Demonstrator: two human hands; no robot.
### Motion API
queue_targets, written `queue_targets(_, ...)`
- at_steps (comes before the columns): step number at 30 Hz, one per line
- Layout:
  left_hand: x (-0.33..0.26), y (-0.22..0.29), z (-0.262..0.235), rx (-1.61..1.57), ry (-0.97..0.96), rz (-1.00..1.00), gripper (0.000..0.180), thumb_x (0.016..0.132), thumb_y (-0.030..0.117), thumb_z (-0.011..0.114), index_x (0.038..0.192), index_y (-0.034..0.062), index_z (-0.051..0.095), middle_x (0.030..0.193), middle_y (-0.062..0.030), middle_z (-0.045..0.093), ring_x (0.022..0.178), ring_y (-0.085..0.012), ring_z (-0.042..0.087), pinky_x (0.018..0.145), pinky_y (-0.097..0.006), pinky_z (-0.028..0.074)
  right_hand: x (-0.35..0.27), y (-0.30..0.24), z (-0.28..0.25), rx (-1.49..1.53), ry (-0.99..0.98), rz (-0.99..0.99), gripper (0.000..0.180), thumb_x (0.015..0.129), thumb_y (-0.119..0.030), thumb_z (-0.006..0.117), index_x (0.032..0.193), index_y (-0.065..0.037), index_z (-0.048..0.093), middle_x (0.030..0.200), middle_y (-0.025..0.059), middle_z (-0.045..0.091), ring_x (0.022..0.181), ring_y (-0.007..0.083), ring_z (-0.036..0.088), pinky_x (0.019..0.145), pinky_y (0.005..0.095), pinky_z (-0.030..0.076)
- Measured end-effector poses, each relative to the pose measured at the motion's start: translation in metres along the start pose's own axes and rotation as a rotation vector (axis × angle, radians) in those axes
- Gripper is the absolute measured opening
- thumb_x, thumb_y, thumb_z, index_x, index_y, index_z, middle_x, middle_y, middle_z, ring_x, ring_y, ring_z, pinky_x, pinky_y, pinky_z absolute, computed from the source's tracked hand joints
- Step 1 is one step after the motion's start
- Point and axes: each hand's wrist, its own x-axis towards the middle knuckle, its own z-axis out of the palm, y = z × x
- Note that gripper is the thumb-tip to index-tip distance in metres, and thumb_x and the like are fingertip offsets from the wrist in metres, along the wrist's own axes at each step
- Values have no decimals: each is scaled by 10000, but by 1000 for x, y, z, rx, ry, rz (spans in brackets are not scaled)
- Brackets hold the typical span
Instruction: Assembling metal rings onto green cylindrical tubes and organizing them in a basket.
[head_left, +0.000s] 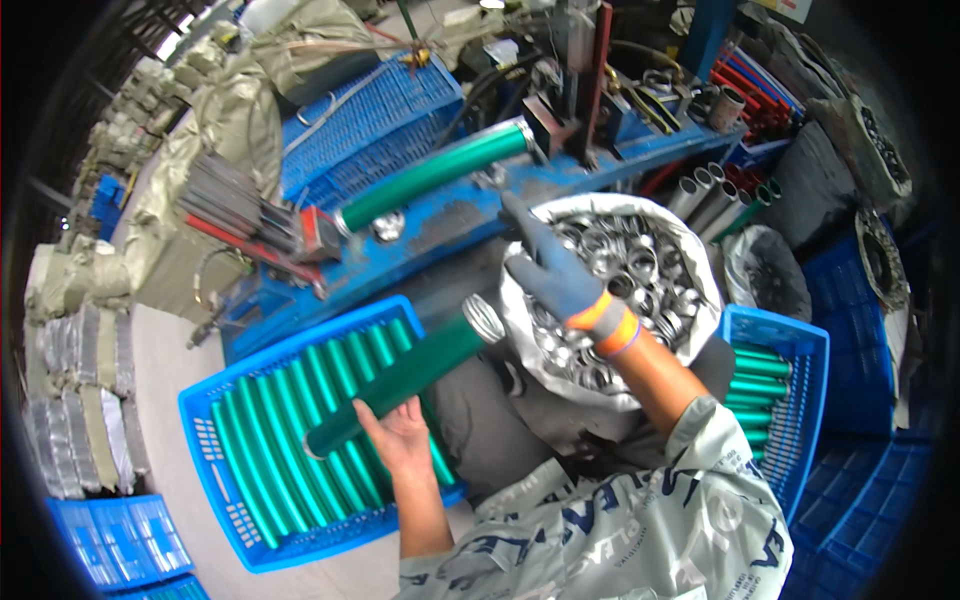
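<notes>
The person's bare left hand (pixel 398 432) is closed around a green tube (pixel 398 383), gripping it near its lower end; the tube slants up to the right and carries a silvery metal cap (pixel 484 318) at its upper end. It hangs just above a blue plastic crate (pixel 215 470) in which many similar green tubes (pixel 290 420) lie side by side in a row.

The right hand (pixel 553 268), in a grey glove with an orange cuff, reaches into a white sack (pixel 612 385) filled with silvery metal rings (pixel 645 262). Its fingers are stretched out over the rings; whether they pinch one cannot be told. The two hands are apart, the sack lying just right of the held tube.

At the right of the sack stands a second blue crate (pixel 800 345) with more green tubes (pixel 758 385) stacked in it. Beyond the sack, another green tube (pixel 437 172) lies clamped across a blue machine (pixel 440 225). Bare metal tubes (pixel 705 195) lean near the machine's right end.
</notes>
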Motion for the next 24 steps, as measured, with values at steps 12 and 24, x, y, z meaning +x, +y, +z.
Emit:
queue_targets(12, -4, 25, 55, -138, -105, -12, 673, 1100, 456, 814, 1513, -31, 600, 1554, -155, 682, 1446, -284, 671, 1211, -428, 607, 239, 118, -42, -1369, 223, -115, 493, 1013, -272, 729, 1504, -252, 697, 1603, 141, 642, 1518, 392, 570, 1302, 645, 375)
queue_targets(24, 62, -80, 67, 183, -148, -158, 679, 1131, 451, 782, 1617, 36, 554, 1642, -144, 595, 1581, -312, 514, 1362, -546, 376, 33, -60, -127, -69, 424, -407, 753, 848, -1, 758, 1579, 24, 582, 1308, 114, 751, 1114, 187, 728, 952, 378, 608)
